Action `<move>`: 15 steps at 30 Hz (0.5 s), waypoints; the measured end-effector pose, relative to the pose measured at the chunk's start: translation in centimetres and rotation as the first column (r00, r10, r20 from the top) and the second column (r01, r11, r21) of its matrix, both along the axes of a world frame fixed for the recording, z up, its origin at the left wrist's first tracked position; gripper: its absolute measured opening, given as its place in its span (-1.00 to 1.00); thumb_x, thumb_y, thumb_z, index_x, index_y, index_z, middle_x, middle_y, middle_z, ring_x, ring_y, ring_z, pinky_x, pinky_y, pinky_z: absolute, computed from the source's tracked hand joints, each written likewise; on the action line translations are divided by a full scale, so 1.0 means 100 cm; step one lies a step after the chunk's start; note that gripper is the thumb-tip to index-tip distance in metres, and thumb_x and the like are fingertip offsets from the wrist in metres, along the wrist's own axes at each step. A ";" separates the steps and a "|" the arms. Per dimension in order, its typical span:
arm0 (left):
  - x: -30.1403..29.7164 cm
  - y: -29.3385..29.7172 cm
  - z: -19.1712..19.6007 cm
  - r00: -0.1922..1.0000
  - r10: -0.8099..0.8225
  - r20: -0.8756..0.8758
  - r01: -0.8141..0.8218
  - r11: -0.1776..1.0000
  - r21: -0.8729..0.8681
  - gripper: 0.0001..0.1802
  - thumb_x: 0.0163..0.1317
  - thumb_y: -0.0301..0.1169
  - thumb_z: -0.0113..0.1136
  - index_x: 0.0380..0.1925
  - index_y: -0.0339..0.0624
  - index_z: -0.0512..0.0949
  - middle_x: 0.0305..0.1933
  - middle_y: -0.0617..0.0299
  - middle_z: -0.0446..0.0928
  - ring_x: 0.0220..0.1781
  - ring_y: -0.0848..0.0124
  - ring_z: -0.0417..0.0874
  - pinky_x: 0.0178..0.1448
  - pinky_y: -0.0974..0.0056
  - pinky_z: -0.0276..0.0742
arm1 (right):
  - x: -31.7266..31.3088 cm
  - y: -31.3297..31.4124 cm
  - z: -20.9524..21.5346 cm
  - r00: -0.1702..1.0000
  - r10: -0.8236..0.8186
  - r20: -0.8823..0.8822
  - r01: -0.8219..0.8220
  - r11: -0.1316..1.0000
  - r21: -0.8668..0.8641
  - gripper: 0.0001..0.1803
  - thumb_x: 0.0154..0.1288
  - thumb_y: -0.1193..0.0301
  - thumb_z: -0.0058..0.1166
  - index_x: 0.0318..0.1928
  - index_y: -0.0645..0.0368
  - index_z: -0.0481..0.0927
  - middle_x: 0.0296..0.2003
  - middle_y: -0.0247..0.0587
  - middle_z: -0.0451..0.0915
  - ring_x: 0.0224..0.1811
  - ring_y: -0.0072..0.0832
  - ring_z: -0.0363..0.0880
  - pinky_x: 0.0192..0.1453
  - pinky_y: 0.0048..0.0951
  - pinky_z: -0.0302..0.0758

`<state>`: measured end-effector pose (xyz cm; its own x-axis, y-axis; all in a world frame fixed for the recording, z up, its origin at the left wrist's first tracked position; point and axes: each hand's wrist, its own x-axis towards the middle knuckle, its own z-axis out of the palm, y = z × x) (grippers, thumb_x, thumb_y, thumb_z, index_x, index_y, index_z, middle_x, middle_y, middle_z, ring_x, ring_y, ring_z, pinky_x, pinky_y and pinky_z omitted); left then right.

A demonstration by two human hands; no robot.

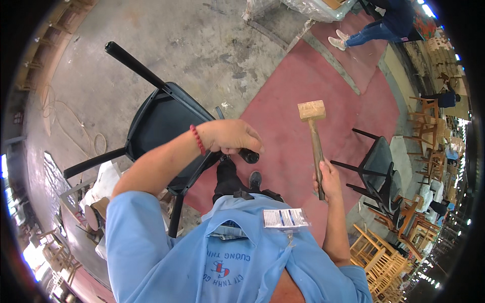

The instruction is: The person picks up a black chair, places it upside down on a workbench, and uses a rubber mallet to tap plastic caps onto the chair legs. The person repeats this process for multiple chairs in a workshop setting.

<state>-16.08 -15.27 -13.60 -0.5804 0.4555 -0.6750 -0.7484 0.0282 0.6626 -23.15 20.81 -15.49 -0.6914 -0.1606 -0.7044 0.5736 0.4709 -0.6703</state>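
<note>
Left hand (230, 135): fingers curled at the end of a black leg (248, 156); cannot tell whether they grip it. Right hand (328, 179), to the right: clamped round the handle of a wooden mallet (316, 140). Upturned black chair (164, 126) at left; bracing it and keeping the mallet's head clear of the left fingers appears advisable. Farther right: second dark chair (374, 162).

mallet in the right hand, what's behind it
Behind the mallet lies red floor, seen around its head and upper handle; the right hand grips the lower handle. Whatever is directly behind the wood is hidden.
</note>
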 end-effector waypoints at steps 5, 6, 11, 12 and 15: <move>-0.034 0.014 0.036 0.943 -0.306 -0.134 0.208 0.853 -0.479 -0.50 0.11 -0.15 0.44 -0.05 -0.26 0.63 -0.44 0.30 0.54 -0.70 0.66 0.25 -0.64 0.43 0.16 | 0.016 0.034 -0.004 0.999 -0.030 -0.022 0.029 0.999 -0.034 -0.52 0.51 0.21 -0.09 0.34 0.08 0.42 -0.57 -0.32 0.46 -0.72 -0.59 0.40 -0.69 -0.52 0.37; -0.036 0.020 0.047 0.950 -0.222 -0.218 0.105 0.889 -0.447 -0.47 0.12 -0.12 0.43 -0.03 -0.27 0.61 -0.37 0.25 0.57 -0.71 0.66 0.25 -0.64 0.44 0.16 | 0.019 0.044 -0.006 0.999 -0.036 -0.032 0.035 0.998 -0.048 -0.53 0.51 0.22 -0.10 0.34 0.07 0.42 -0.57 -0.32 0.46 -0.71 -0.59 0.40 -0.69 -0.52 0.37; -0.004 0.062 0.090 0.773 0.206 -0.600 -0.245 0.969 0.018 -0.21 0.22 0.20 0.24 0.11 -0.35 0.51 0.00 -0.05 0.63 -0.73 0.68 0.24 -0.66 0.53 0.13 | 0.035 0.099 -0.017 0.997 -0.062 -0.050 0.053 0.985 -0.164 -0.54 0.52 0.20 -0.15 0.34 0.04 0.41 -0.58 -0.33 0.45 -0.71 -0.59 0.40 -0.70 -0.52 0.36; 0.010 0.076 0.089 0.749 0.344 -0.566 -0.304 0.938 0.167 -0.15 0.22 0.27 0.14 0.13 -0.37 0.48 0.04 -0.09 0.62 -0.75 0.69 0.23 -0.69 0.55 0.12 | 0.036 0.108 -0.020 0.997 -0.057 -0.050 0.046 0.980 -0.195 -0.54 0.53 0.19 -0.16 0.33 0.03 0.41 -0.58 -0.33 0.45 -0.71 -0.59 0.40 -0.70 -0.52 0.36; 0.063 0.127 0.071 0.580 0.735 -0.351 -0.440 0.645 0.624 0.02 0.23 0.44 -0.18 0.17 -0.40 0.43 0.14 -0.19 0.56 -0.80 0.70 0.20 -0.76 0.58 0.07 | 0.041 0.127 -0.029 0.999 -0.037 -0.026 0.029 0.967 -0.254 -0.63 0.53 0.12 -0.15 0.14 0.06 0.47 -0.58 -0.31 0.45 -0.73 -0.57 0.41 -0.72 -0.51 0.36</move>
<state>-9.74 -2.61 -6.52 -0.9998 0.0075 0.0171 0.0077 -0.6696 0.7427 -19.05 33.47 -18.36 -0.7201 -0.3076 -0.6220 0.5633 0.2644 -0.7828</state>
